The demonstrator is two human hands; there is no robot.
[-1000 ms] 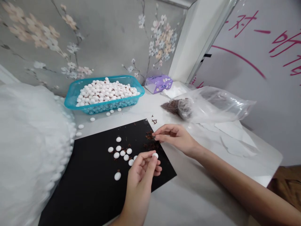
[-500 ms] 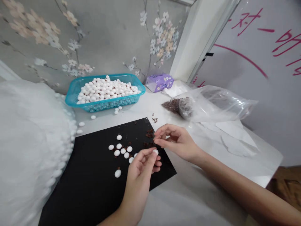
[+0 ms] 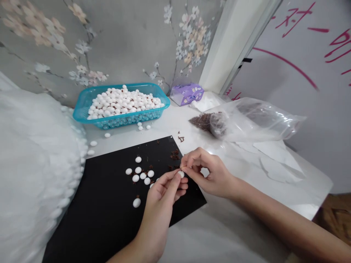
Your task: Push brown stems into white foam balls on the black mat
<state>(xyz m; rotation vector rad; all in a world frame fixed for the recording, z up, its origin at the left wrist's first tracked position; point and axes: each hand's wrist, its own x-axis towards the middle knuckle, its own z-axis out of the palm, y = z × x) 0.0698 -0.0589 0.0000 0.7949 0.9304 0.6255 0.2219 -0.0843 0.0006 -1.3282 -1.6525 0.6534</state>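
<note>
Between thumb and forefinger, my left hand (image 3: 166, 195) pinches a small white ball (image 3: 181, 174) above the black sheet (image 3: 109, 204). My right hand (image 3: 205, 170) is closed in a pinch, its fingertips at the top of that ball. Whatever sits between those fingertips is too small to make out. Several loose white balls (image 3: 143, 176) lie on the sheet left of my hands, with small brown bits (image 3: 150, 167) among them. More brown bits (image 3: 174, 155) form a little heap near the sheet's far right corner.
Behind the sheet stands a blue plastic basket (image 3: 82, 116) heaped with white balls. A big white bag of balls (image 3: 35, 164) bulges at left. To the right lie a clear bag (image 3: 255, 120) with brown bits and paper scraps (image 3: 276, 157). A purple tissue pack (image 3: 188, 94) is at the wall.
My right hand has come down and in, so its pinched fingertips now meet the ball in my left hand. The left hand still grips the ball, nearly in place.
</note>
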